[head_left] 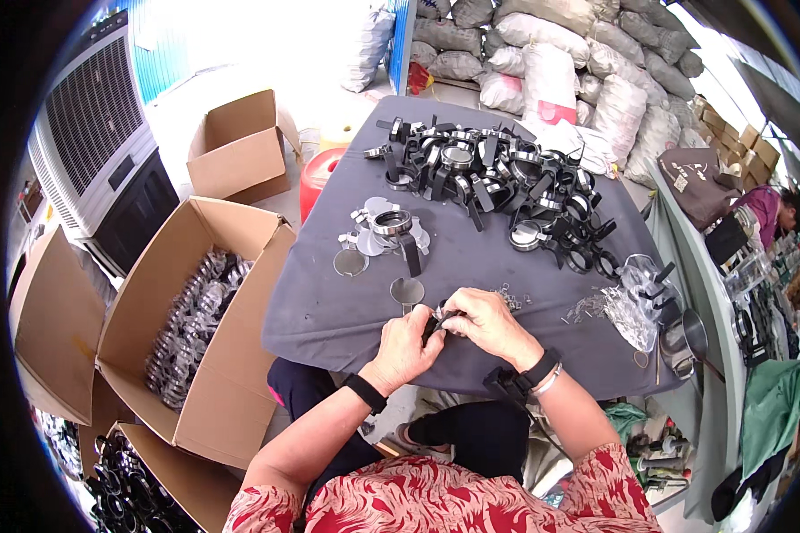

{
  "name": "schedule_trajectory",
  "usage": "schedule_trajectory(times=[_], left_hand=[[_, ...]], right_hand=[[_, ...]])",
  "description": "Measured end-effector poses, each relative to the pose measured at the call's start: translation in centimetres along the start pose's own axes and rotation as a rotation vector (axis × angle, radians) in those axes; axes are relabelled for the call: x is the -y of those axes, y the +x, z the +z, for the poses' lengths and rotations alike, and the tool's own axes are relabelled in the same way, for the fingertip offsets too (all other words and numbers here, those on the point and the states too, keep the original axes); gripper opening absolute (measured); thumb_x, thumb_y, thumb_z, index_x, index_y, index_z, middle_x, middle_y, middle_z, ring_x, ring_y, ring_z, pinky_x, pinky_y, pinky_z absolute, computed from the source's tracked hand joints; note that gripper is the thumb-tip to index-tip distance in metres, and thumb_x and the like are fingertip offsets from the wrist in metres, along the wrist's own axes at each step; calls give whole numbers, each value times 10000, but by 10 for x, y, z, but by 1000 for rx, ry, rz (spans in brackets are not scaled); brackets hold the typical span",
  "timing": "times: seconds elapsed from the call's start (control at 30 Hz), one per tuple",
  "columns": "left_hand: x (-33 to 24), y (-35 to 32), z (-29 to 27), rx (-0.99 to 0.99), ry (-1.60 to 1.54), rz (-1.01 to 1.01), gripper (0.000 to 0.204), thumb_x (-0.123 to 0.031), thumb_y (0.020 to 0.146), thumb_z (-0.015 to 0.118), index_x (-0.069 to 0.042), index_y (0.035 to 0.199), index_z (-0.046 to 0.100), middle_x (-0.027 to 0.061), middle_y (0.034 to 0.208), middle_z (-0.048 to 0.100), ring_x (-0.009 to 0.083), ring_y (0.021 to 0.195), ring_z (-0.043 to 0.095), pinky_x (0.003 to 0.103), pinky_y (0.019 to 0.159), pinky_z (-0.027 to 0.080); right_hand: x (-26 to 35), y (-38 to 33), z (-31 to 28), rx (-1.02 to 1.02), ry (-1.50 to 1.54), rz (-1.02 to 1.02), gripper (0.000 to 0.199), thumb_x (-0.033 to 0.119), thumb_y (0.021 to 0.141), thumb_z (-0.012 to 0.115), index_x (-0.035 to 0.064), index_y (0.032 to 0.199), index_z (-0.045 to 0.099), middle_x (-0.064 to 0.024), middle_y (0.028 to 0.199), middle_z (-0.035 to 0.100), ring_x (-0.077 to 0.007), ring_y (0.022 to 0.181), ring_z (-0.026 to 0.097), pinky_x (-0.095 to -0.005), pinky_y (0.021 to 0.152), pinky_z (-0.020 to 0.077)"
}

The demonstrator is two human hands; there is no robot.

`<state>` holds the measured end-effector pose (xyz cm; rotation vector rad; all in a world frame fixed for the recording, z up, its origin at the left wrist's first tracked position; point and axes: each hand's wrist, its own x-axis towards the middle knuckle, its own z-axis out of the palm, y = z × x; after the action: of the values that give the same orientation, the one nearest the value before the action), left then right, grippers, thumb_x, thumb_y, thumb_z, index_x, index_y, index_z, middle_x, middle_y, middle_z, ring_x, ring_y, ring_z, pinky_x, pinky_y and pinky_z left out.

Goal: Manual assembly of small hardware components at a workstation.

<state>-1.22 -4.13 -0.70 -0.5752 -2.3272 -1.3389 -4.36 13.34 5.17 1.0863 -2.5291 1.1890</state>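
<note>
At the near edge of the grey-covered table, my left hand (400,351) and my right hand (491,327) meet with fingers closed around a small black handle-like part (433,328). My fingers hide most of it. Just beyond them lies a round metal disc with a tab (408,291). Farther left, a metal ring with a black handle (391,224) rests on several flat discs (350,261). Small wire clips (512,298) are scattered right of my right hand. A large heap of black-handled metal rings (498,173) covers the far side of the table.
Thin metal pins (627,315) and a clear plastic bag (642,277) lie at the table's right, beside a metal cup (682,342). Left stands a cardboard box (231,373) of clear wrapped parts, near a red stool (320,178). Stuffed sacks (551,71) are stacked behind; another person (764,213) sits far right.
</note>
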Motion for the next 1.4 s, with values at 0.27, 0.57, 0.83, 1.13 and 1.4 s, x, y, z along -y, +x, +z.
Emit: schedule_trajectory(times=[0.27,0.57,0.83,1.13,1.4], left_hand=[[0,11,0,12,62,-23,245,-175,786,647,-28,875,472,182,638,572,408,619,577,489,553,444],[-2,40,-42,102,-744,-642,117,-78,893,586,-6,802,595,43,668,588,85,468,495,227,422,381],[11,200,-78,-311,-698,-448,130,-87,909,546,-48,785,549,41,640,560,129,465,495,256,429,388],[31,250,-75,-118,-238,-448,461,-207,838,625,67,1201,546,142,1097,624,228,954,581,321,826,446],[-34,161,-130,66,-346,-197,370,-136,892,596,3,1232,557,89,1102,636,159,1003,599,293,834,479]], right_hand=[[-13,35,-12,279,280,333,83,9,775,675,-2,819,606,-27,697,626,-80,642,596,-237,569,480],[-39,-57,19,-734,375,284,142,40,811,686,18,834,547,36,697,523,-44,640,463,-216,584,413],[-24,-92,15,-782,-41,334,132,40,805,675,3,819,549,-78,720,573,-179,617,547,-299,591,452],[-17,-82,14,-643,-162,271,134,36,799,661,6,821,532,-121,737,564,-297,640,565,-372,592,449],[-8,-79,11,-647,-212,280,135,37,789,660,12,799,528,-115,712,548,-291,635,564,-373,591,447]])
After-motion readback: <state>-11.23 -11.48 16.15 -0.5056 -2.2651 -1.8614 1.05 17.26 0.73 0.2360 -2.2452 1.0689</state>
